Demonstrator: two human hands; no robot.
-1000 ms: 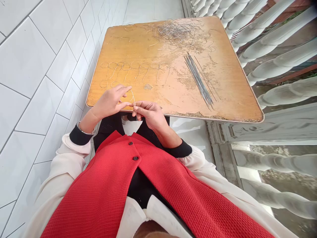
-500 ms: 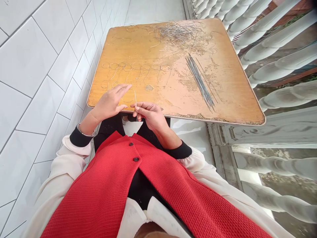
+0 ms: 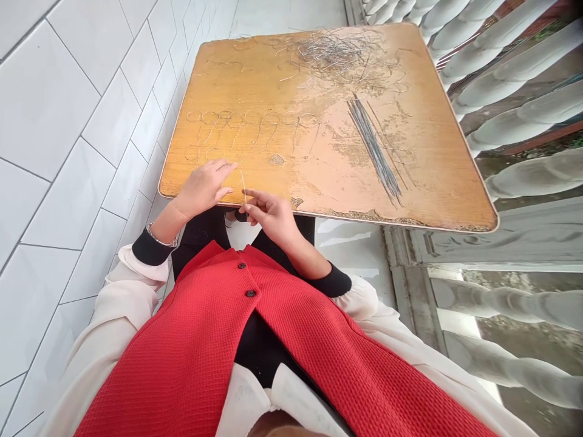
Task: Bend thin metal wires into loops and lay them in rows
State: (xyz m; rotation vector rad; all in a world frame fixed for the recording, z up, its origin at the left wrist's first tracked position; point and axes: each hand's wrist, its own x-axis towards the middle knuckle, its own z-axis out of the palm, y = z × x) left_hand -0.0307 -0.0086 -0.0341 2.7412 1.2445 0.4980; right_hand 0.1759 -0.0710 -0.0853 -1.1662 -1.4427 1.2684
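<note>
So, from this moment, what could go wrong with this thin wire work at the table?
The thin pale wire at the right hand reaches past the tabletop's near edge, so it might catch on the clothing. The left hand lies close to the small wire loops on the worn wooden tabletop, so it could perhaps knock them out of place.

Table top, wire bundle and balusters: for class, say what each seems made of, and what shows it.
The table top looks like varnished wood or wood veneer: orange grain, worn pale in patches. The wire bundle seems bare metal, perhaps steel, from its thin grey sheen. The balusters look white-painted, possibly concrete; the paint hides the material.
</note>
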